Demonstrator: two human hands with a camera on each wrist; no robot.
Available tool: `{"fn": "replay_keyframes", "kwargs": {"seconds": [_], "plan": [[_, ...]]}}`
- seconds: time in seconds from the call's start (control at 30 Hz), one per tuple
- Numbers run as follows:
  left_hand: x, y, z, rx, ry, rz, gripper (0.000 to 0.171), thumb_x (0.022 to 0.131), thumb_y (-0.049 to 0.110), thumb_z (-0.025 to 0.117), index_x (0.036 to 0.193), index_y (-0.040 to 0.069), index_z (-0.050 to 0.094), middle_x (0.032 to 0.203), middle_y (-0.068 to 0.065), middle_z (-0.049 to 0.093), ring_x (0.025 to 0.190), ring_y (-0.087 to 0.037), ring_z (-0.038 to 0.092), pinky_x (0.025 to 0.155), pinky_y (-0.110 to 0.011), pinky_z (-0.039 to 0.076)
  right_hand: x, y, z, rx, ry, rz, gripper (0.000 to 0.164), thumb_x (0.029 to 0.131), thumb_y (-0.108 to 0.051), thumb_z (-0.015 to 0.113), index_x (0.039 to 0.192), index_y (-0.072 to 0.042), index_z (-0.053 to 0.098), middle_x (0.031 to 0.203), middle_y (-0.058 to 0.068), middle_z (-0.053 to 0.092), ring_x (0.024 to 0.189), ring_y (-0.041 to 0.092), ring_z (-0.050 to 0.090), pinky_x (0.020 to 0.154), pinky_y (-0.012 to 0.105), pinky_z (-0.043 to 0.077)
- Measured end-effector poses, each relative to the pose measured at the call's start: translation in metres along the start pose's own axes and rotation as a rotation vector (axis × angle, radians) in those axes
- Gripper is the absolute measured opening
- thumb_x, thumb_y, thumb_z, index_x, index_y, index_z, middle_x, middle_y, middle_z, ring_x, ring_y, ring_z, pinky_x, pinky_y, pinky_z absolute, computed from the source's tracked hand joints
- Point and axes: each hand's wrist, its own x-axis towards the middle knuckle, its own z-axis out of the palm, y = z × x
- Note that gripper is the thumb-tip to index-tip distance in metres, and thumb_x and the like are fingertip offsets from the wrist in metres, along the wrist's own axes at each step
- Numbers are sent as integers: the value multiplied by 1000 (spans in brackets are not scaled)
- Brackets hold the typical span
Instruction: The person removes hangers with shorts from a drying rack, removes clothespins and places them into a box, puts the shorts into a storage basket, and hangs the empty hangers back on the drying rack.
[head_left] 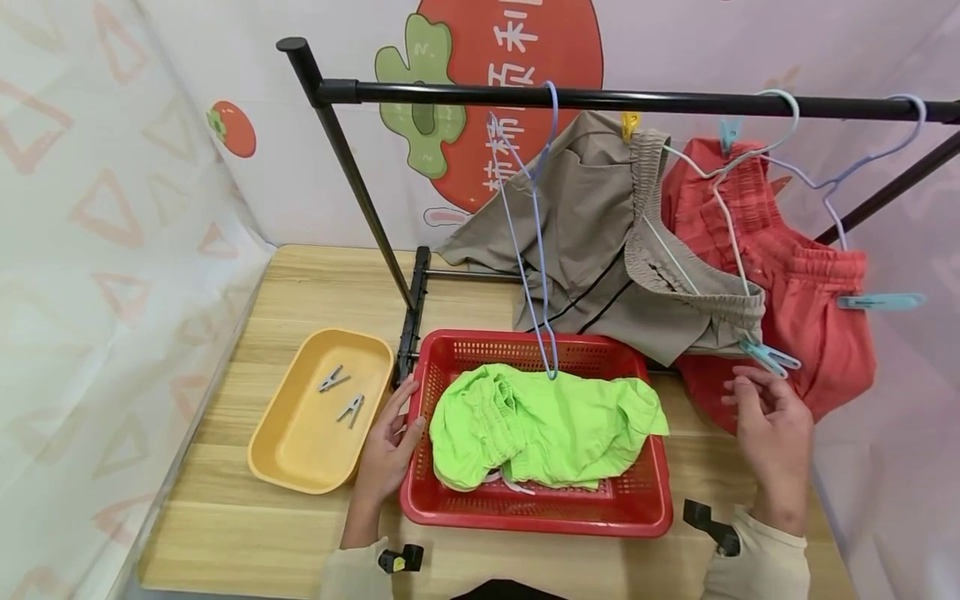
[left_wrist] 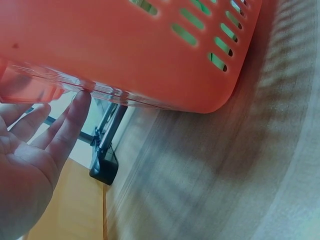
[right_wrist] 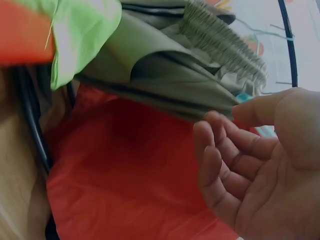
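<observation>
At the red basket's (head_left: 536, 518) left side, my left hand (head_left: 390, 446) touches the wall with extended fingers. Bright green shorts (head_left: 555, 425) lie in that basket. My right hand (head_left: 776, 437) has loosely bent fingers and holds nothing, just below a light-blue clothespin (head_left: 772, 358). That clothespin clips the waistband of grey-brown shorts (head_left: 585, 217) on a pale green hanger (head_left: 727, 179); a yellow clothespin (head_left: 630, 125) grips the waistband's other end. Red shorts (head_left: 810, 275) hang behind, near the fingers in the right wrist view.
A black rack rail (head_left: 465, 94) crosses above the basket. From it hangs a bare blue hanger (head_left: 540, 242), its lower end over the green shorts. To the left stands a yellow tray (head_left: 300, 450) with two grey clothespins (head_left: 351, 410). Another light-blue clothespin (head_left: 881, 302) clips the red shorts.
</observation>
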Motion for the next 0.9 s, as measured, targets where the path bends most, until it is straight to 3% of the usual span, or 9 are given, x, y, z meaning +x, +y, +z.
{"fn": "replay_keyframes", "kwargs": {"seconds": [0.17,0.27,0.37,0.63,0.8,0.9], "plan": [[0,3,0,2,1,-6,52,101,-5,59,152,-5,44,162,-23,31,121,-51,58,89,-27,54,4,2,-2,-72,32,3,33,107,-20,54,130,-2,67,97,-24,66,80,-10,60,76,10,44],[1,4,0,7,2,-4,52,102,-4,59,151,-5,44,162,-22,32,125,-49,57,92,-27,52,6,0,-1,-105,62,-50,35,107,-24,56,133,-3,67,93,-28,62,85,-14,55,85,11,40],[1,5,0,12,1,7,51,102,-3,59,151,-6,45,162,-23,32,127,-47,55,94,-27,50,8,-2,0,-129,90,-77,36,107,-26,57,132,-3,67,88,-34,57,88,-16,51,85,12,39],[0,2,-1,19,2,27,51,101,-5,59,150,-8,44,161,-25,32,126,-48,55,93,-28,51,15,-10,9,-170,167,-114,35,104,-28,61,124,0,68,102,-13,63,91,-7,47,82,15,37],[0,1,-1,7,0,14,51,101,-5,59,150,-7,44,162,-25,31,126,-52,54,92,-28,52,19,-13,14,-126,172,-133,34,104,-28,63,120,1,69,91,-31,57,85,-10,51,78,13,39],[1,-12,-1,-1,1,19,52,101,-6,58,151,-5,44,162,-24,30,125,-53,54,91,-28,52,20,-13,14,-110,183,-148,35,104,-28,63,118,3,68,88,-36,53,85,-11,52,79,13,39]]}}
